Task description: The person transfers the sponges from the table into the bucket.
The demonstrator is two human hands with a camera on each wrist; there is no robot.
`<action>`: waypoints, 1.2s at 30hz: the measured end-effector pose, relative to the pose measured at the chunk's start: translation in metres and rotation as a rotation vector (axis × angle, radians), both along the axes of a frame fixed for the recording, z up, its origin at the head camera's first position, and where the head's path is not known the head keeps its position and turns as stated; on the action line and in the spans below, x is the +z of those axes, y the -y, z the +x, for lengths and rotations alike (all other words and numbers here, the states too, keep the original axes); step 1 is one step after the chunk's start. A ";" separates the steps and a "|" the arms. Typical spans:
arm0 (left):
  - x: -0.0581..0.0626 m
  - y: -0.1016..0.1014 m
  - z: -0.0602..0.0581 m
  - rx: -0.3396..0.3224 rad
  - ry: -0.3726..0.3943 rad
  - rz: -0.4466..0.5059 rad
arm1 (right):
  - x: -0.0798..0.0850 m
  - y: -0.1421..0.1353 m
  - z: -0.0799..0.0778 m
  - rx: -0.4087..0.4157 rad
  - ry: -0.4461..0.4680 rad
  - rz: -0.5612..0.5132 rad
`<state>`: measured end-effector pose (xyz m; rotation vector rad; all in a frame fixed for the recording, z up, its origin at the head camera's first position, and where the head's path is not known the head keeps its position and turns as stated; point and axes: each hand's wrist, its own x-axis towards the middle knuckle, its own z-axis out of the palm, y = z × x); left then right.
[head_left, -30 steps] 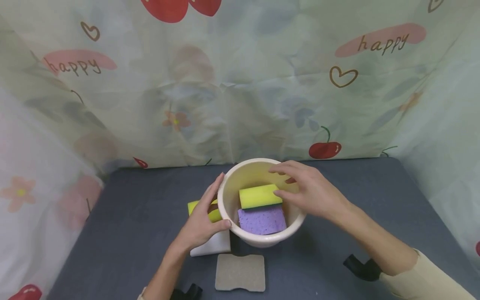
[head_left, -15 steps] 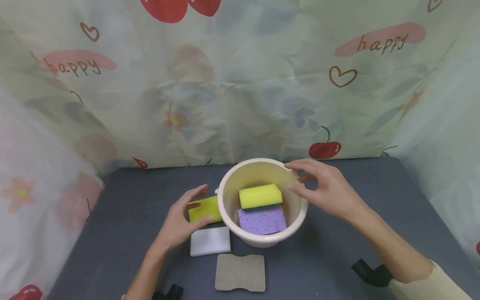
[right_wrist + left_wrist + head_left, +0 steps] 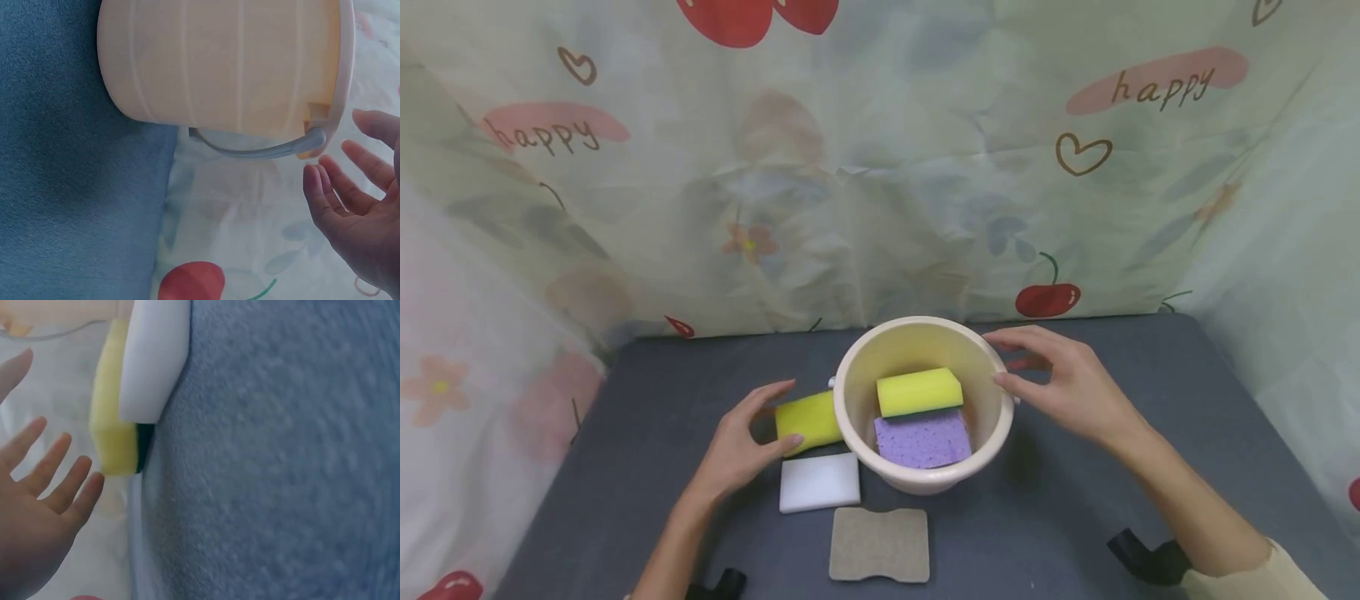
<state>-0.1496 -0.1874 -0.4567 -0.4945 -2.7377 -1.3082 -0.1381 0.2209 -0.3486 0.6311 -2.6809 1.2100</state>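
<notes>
A cream bucket (image 3: 917, 477) stands upright on the table, its grey handle (image 3: 262, 152) hanging down at the side in the right wrist view. Inside lie a yellow sponge with a dark green layer (image 3: 919, 392) and a purple sponge (image 3: 923, 439). My right hand (image 3: 1063, 383) is at the bucket's right rim, fingers relaxed and holding nothing. To the left, my left hand (image 3: 741, 442) hovers with spread fingers beside another yellow sponge (image 3: 808, 422). That sponge has a dark green layer underneath in the left wrist view, and the bucket partly hides it.
A white rectangular block (image 3: 820, 483) lies in front of the left yellow sponge. Nearer the front is a flat grey-beige pad with notched sides (image 3: 880, 546). A printed cloth (image 3: 865, 167) hangs behind and beside the dark table (image 3: 1037, 533).
My left hand has let go of the bucket's left rim and moved left. The right hand has drawn back right from over the bucket's opening to its rim.
</notes>
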 end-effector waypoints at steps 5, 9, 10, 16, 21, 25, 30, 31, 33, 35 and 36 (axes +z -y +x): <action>-0.002 0.002 0.001 0.030 0.032 -0.068 | -0.007 -0.003 0.003 -0.008 0.052 -0.055; -0.005 0.003 0.000 0.030 0.065 -0.106 | -0.013 -0.005 0.004 0.005 0.076 -0.112; -0.006 0.003 0.000 0.027 0.077 -0.111 | -0.015 -0.005 0.004 0.009 0.080 -0.127; -0.011 0.003 -0.002 0.002 0.162 -0.080 | -0.023 -0.006 0.006 0.010 0.118 -0.165; -0.016 0.003 -0.006 -0.017 0.195 -0.080 | -0.028 -0.006 0.008 0.036 0.244 -0.234; -0.017 0.003 -0.008 -0.029 0.216 -0.088 | -0.032 -0.004 0.008 0.061 0.326 -0.310; -0.017 0.003 -0.011 -0.044 0.229 -0.110 | -0.042 -0.002 0.008 0.023 0.331 -0.325; -0.017 0.003 -0.011 -0.048 0.228 -0.118 | -0.044 -0.002 0.008 0.012 0.335 -0.325; -0.018 0.002 -0.013 -0.056 0.225 -0.133 | -0.046 -0.001 0.010 -0.006 0.346 -0.333; -0.019 0.002 -0.015 -0.061 0.224 -0.151 | -0.048 -0.001 0.011 -0.012 0.348 -0.334; -0.019 0.001 -0.015 -0.063 0.221 -0.160 | -0.048 -0.001 0.011 -0.015 0.349 -0.331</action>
